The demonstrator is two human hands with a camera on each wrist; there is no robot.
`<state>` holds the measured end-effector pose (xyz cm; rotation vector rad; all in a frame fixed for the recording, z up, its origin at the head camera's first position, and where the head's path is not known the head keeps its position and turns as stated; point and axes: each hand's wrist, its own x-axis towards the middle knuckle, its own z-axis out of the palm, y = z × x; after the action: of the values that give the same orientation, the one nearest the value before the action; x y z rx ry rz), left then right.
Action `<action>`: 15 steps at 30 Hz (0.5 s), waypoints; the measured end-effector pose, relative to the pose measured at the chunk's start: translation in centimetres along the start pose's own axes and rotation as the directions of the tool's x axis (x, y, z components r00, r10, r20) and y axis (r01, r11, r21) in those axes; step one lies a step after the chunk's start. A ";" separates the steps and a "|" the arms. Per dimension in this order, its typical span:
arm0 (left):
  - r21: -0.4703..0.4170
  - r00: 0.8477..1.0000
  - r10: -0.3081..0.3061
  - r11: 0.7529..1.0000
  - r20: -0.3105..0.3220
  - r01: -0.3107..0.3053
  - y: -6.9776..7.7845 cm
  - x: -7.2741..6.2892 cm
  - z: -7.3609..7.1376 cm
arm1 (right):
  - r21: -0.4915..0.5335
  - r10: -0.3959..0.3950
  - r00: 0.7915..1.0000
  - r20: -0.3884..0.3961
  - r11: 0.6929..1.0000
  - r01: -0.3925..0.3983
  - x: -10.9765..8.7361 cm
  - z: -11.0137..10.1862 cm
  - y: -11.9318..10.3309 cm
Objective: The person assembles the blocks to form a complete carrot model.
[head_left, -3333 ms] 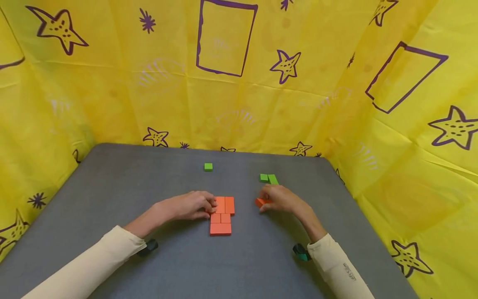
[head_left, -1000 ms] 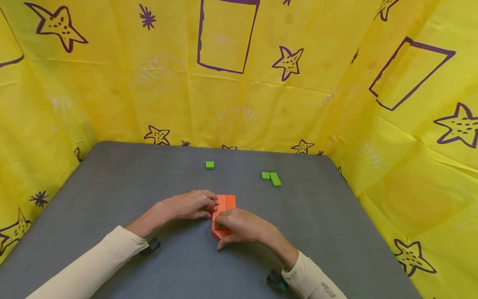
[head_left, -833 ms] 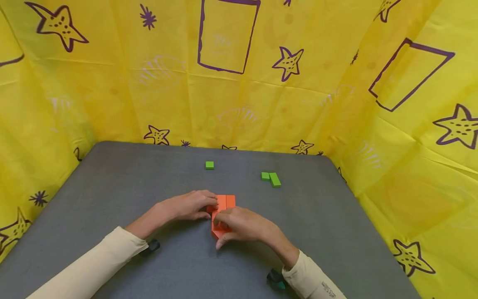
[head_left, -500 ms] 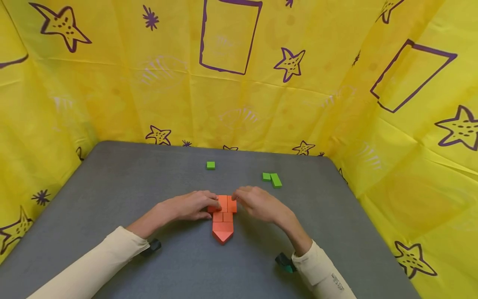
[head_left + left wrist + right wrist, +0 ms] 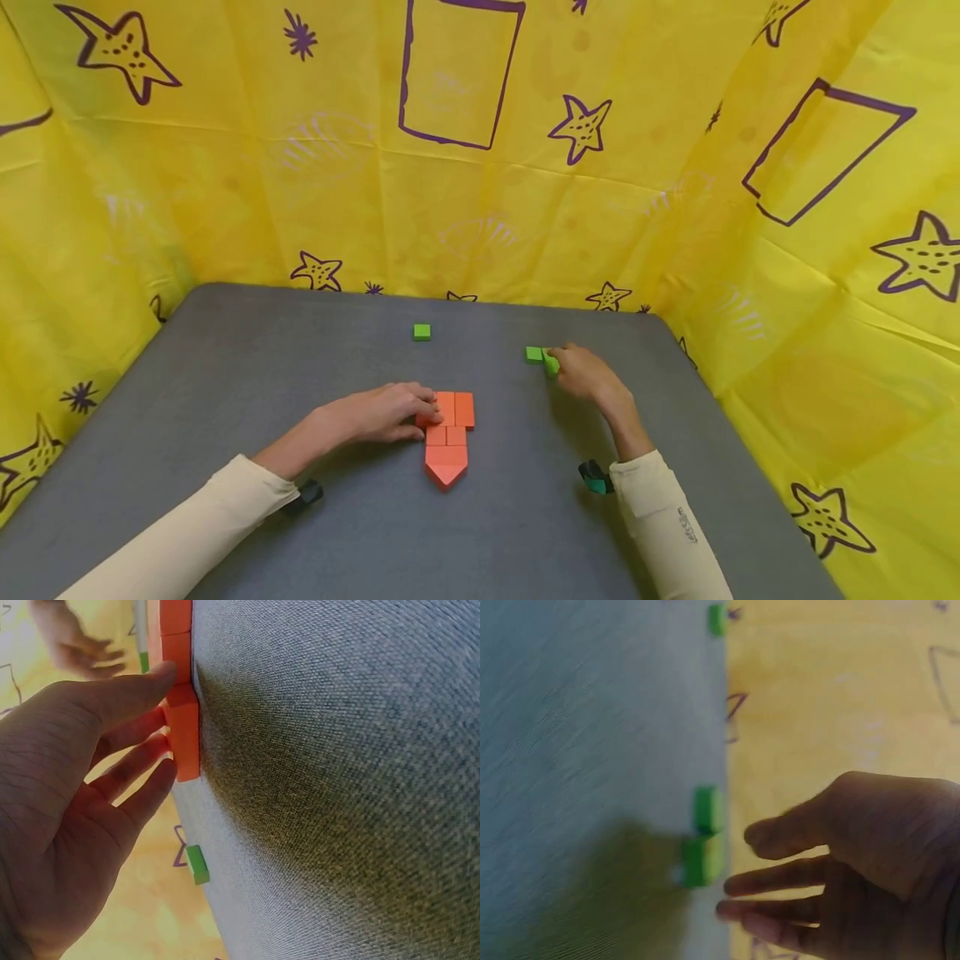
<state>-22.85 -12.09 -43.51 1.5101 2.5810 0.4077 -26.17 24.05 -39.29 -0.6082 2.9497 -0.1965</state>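
In the head view my left hand (image 5: 393,412) lies at the left side of a flat figure of orange blocks (image 5: 447,455). Its thumb and fingers hold the leftmost orange block (image 5: 185,739), thumb at the near edge and fingertips over the top. The figure narrows to a triangular point (image 5: 446,477) on the near side. My right hand (image 5: 585,371) is over at the green pair, its fingertips overlapping the long green block (image 5: 551,365); a square green block (image 5: 533,355) sits beside it. In the right wrist view the right fingers are spread, with nothing between them.
Another green block (image 5: 422,332) lies alone toward the back of the grey table (image 5: 300,333). Yellow cloth (image 5: 465,192) printed with purple stars hangs behind and at both sides. Dark devices are strapped at both wrists.
The right hand carried an orange triangular block from the right to the figure's near end, let go, touched its upper right side, then moved to the green pair. The left hand stayed put.
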 end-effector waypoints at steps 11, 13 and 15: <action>0.000 1.000 -0.012 1.000 -0.004 0.012 0.2 -0.1 0.1 | 0.055 0.103 0.995 0.012 0.993 -0.103 -0.4 1.3 1.4; -0.004 1.000 -0.018 1.000 -0.002 0.018 0.2 -0.1 0.1 | 0.050 0.109 0.994 -0.003 0.993 -0.108 -0.3 1.4 1.3; 0.002 1.000 -0.012 1.000 -0.007 0.012 0.2 -0.1 0.1 | 0.051 0.119 0.993 -0.021 0.992 -0.118 -0.1 1.6 1.4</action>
<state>-22.59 -12.02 -43.58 1.4953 2.5952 0.4101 -26.41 25.15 -41.05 -0.4257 2.9827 -0.2661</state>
